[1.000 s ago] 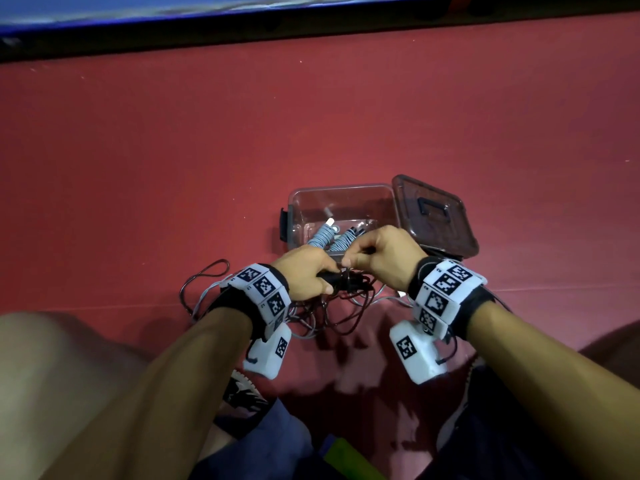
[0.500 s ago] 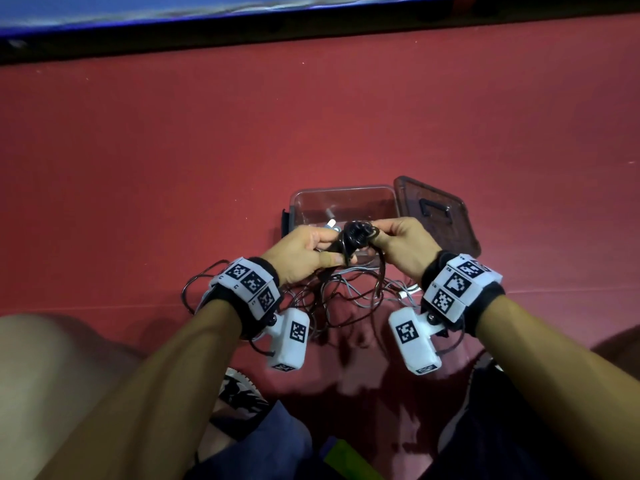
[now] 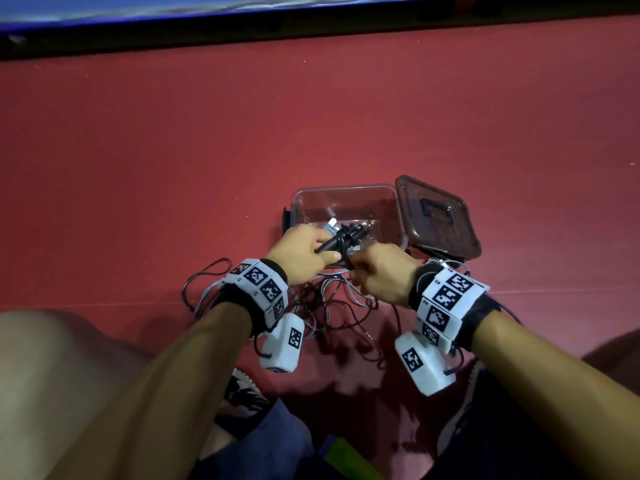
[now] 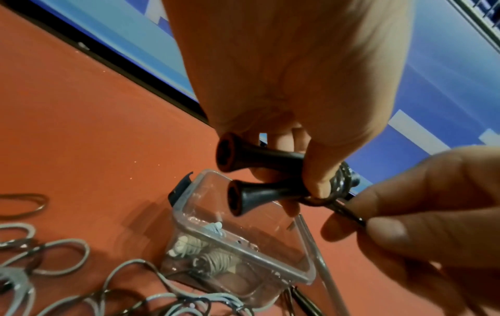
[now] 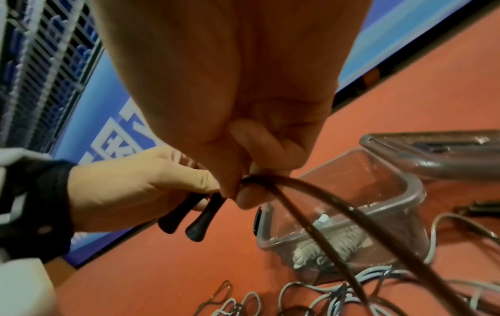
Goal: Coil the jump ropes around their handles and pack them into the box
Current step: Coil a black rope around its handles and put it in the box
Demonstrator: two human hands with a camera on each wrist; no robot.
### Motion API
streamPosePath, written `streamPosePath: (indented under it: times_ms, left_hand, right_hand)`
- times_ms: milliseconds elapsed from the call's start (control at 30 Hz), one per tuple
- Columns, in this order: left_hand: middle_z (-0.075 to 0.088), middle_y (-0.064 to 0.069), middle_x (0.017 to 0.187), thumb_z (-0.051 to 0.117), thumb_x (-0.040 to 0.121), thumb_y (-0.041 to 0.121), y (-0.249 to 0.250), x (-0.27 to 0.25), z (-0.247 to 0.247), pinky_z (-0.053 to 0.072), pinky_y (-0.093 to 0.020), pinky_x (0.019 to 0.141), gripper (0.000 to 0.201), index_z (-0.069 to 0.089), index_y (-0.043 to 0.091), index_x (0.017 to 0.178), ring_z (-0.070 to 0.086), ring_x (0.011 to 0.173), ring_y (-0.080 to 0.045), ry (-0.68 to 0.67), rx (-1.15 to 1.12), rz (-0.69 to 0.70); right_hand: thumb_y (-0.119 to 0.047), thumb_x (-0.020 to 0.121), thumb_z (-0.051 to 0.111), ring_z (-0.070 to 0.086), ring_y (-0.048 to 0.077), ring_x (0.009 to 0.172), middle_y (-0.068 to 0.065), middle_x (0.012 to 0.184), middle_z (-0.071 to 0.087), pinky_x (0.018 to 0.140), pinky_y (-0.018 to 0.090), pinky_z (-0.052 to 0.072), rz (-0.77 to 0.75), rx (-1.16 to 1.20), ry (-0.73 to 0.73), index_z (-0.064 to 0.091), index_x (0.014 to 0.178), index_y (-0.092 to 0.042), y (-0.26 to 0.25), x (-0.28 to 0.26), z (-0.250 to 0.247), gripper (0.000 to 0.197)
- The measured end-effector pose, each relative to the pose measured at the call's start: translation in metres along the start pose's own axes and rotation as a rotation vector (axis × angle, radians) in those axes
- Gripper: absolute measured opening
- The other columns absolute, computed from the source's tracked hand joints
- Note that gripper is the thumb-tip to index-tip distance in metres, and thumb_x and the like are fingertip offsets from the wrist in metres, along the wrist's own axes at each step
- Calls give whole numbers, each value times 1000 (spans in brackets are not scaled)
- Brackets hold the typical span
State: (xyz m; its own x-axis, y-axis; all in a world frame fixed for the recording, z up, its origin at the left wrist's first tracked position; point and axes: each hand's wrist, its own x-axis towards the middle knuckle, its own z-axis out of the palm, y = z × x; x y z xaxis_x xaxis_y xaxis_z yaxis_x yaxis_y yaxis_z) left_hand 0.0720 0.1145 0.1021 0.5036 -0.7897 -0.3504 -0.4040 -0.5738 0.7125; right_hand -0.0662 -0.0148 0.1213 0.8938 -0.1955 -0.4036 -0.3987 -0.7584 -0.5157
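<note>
The left hand (image 3: 300,255) gripped both black handles (image 4: 259,177) just above the box (image 3: 346,209); the right hand (image 3: 381,271) pinched the rope (image 5: 311,201) at five o'clock. Slack could loosen the coils or snag the tangle on the floor.

Matt rubber, clear glossy plastic

Two matt black flared rubbery handles (image 4: 259,158) in the left grip; glossy dark cord (image 5: 319,205) in the right; below, a clear smooth plastic box (image 3: 346,192) on matt red floor (image 3: 173,168).

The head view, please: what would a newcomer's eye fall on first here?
Centre frame, the left hand grips two black handles while the right hand pinches the dark rope being wound on. Behind them sits the clear box holding a coiled grey rope, its lid off to the right.
</note>
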Motion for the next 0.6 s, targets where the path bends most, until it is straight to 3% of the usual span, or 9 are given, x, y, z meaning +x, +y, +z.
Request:
streamPosePath:
  times_ms: [100,233,333,433,600]
  left_hand:
    - [62,-6,67,70,93,28,4,-2,4,44,-30,61,17,70,15,81,53,59,-19,-23,211,-35]
    - [57,-1,68,68,91,26,3,-4,11,41,-29,63,26,55,23,69,64,74,-32,-79,412,-41]
    - [57,-4,84,65,93,32,5,-8,15,42,-32,70,9,65,22,92,65,90,-36,-117,541,-5]
    - [62,-8,99,64,93,31,9,-10,17,44,-32,73,22,69,20,112,64,95,-35,-193,639,35]
    - [57,5,83,68,94,28,12,-10,13,41,-28,74,21,70,24,114,54,86,-22,-314,584,95]
  right_hand:
    - [-17,92,58,54,25,82,8,87,61,70,24,33,-23,-85,-26,60,83,-20,-6,-3,-2,10]
    - [-8,85,55,56,25,76,7,81,63,67,24,38,-15,-122,-79,63,79,-15,-11,-1,-1,12]
    - [-12,83,62,64,28,87,7,90,73,74,26,46,-43,-116,-43,78,94,-21,-10,1,-4,21]
    - [-17,80,71,68,23,93,1,91,76,84,28,52,-55,-63,0,79,91,-25,-10,1,-7,16]
    - [-28,79,76,67,19,89,-6,83,72,81,36,56,-24,-39,52,67,73,-32,-1,6,-6,12]
